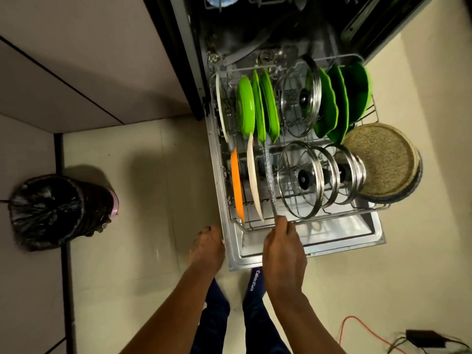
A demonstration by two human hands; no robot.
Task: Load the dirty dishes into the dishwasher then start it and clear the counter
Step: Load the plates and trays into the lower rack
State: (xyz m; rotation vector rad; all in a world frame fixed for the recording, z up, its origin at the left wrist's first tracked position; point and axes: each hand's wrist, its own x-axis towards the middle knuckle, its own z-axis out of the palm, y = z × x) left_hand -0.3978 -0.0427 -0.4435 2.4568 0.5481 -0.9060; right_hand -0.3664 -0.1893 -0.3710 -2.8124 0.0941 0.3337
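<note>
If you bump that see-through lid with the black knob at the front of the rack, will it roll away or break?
The glass lid probably would not roll far: it stands on edge between the wires of the lower rack. It looks like glass with a metal rim, so it is likely stiff, fairly heavy, and could crack if knocked against the neighbouring lid.

in the pulled-out lower rack (332, 215): three bright green plates (245, 108) at back left, three darker green plates (339, 103) at back right, two white plates (254, 180), one orange plate (237, 185), one clear patterned plate (269, 175), five glass lids (301, 98) with steel rims, and one speckled round pan (383, 159). on the floor: one lined bin (51, 210), one orange cable (357, 328). two hands (283, 254) in view.
</note>
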